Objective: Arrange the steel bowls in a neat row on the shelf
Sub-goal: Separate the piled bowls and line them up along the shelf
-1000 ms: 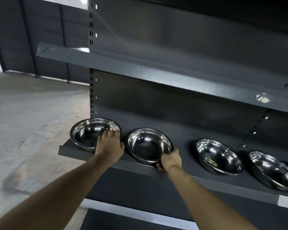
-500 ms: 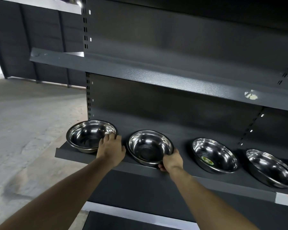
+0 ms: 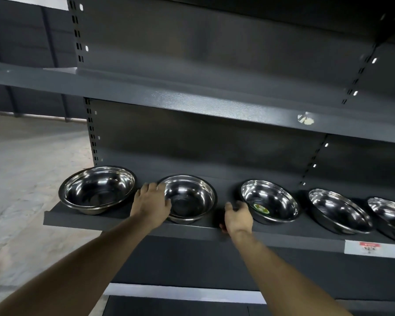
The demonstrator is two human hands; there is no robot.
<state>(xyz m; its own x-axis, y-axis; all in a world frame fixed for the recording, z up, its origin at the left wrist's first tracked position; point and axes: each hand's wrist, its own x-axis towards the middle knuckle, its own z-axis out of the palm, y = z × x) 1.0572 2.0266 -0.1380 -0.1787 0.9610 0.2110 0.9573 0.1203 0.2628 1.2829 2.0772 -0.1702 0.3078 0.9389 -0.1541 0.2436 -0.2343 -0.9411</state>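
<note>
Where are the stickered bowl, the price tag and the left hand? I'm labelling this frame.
stickered bowl (image 3: 269, 202): head view, inner wall above the sticker.
price tag (image 3: 374, 247): head view, middle of the label on the shelf's front edge.
left hand (image 3: 152, 201): head view, back of the hand.

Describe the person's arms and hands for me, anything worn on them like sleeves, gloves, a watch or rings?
Both arms are bare for their whole visible length, from the bottom edge of the picture up to the wrist: no sleeve shows. The left hand and the right hand are bare too, without gloves. No watch, band or bracelet shows at either wrist, and no ring is visible on the fingers that show.
</note>
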